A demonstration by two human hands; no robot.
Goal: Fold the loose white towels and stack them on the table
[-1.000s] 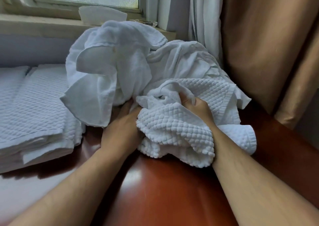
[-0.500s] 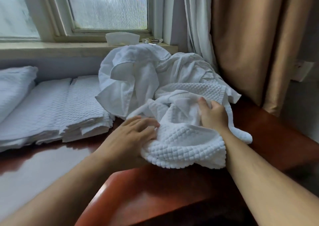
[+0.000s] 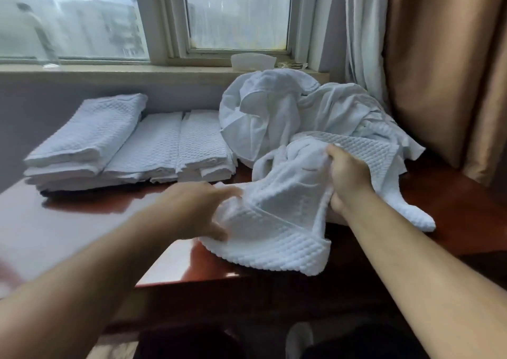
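Left hand [image 3: 197, 213] pinches left edge of waffle towel [image 3: 277, 229], right hand [image 3: 347, 179] grips its bunched top, near tabletop [image 3: 68, 221] front edge. Loose towel pile [image 3: 274, 117] behind, toward back right corner; folded towels [image 3: 170, 150] along back edge.

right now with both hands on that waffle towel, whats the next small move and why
Probably lift it clear and draw the hands apart to open it flat over the bare table. The left hand pinches one edge, the right hand grips a bunched part, and the waffle-weave towel hangs crumpled between them, right against the loose towel pile.
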